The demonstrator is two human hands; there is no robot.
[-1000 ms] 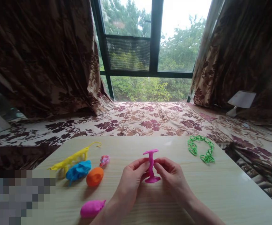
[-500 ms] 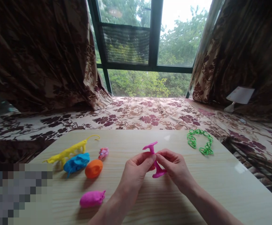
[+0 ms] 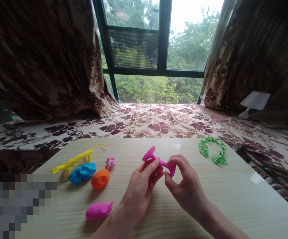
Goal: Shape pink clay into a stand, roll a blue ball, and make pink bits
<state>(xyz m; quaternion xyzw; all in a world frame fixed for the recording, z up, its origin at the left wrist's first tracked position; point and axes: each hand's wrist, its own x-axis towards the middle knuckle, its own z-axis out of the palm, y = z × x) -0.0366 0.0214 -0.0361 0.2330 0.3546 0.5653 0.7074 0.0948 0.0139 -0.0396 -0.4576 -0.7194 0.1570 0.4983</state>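
Observation:
Over the middle of the table, a pink modelling clay piece (image 3: pixel 149 154) with a thin stem and a flared disc at each end is held between my hands. It lies tilted, its left end higher than its right. My left hand (image 3: pixel 142 182) pinches the stem between thumb and fingers near the left disc. At the right disc, the thumb and forefinger of my right hand (image 3: pixel 187 182) grip the rim from below and above. Part of the stem is hidden behind my left fingers.
On the left lie a yellow clay animal (image 3: pixel 73 161), a blue clay lump (image 3: pixel 82 175), an orange ball (image 3: pixel 100 179), a small multicoloured piece (image 3: pixel 110 162) and a pink clay roll (image 3: pixel 99 211). A green chain (image 3: pixel 212 151) rests at the table's (image 3: pixel 233 199) back right. A lamp (image 3: pixel 255 100) stands beyond.
The pink piece has turned from upright to nearly lying, its top swinging left. My right hand has shifted from the stem to the disc at the right end. The view has tilted down slightly.

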